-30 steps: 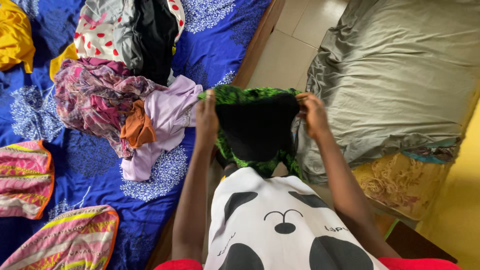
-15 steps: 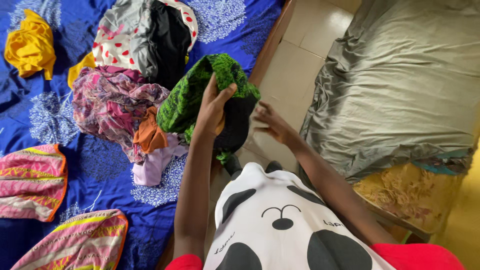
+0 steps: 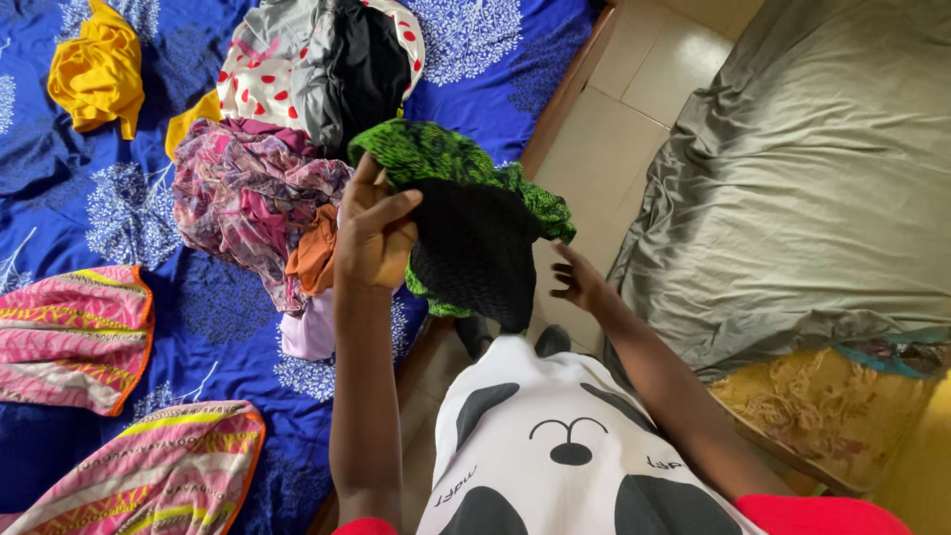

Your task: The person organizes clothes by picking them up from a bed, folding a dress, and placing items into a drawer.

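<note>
My left hand [image 3: 372,236] grips a green patterned garment with a black inner side [image 3: 466,223] and holds it up over the bed's edge. The cloth hangs down from that hand. My right hand [image 3: 578,279] is just right of the hanging cloth, fingers spread, holding nothing. Left of my left hand lies a heap of clothes [image 3: 260,193]: a purple patterned piece, an orange one and a lilac one.
A blue floral sheet [image 3: 198,327] covers the bed. On it lie a yellow garment [image 3: 97,69], a white red-dotted piece [image 3: 260,74] and two folded pink striped cloths [image 3: 71,332]. A grey-sheeted mattress [image 3: 812,188] sits right, across a tiled floor strip [image 3: 614,109].
My right hand let go of the green garment. My left hand carried it leftward over the bed's edge, and it now hangs from that hand alone.
</note>
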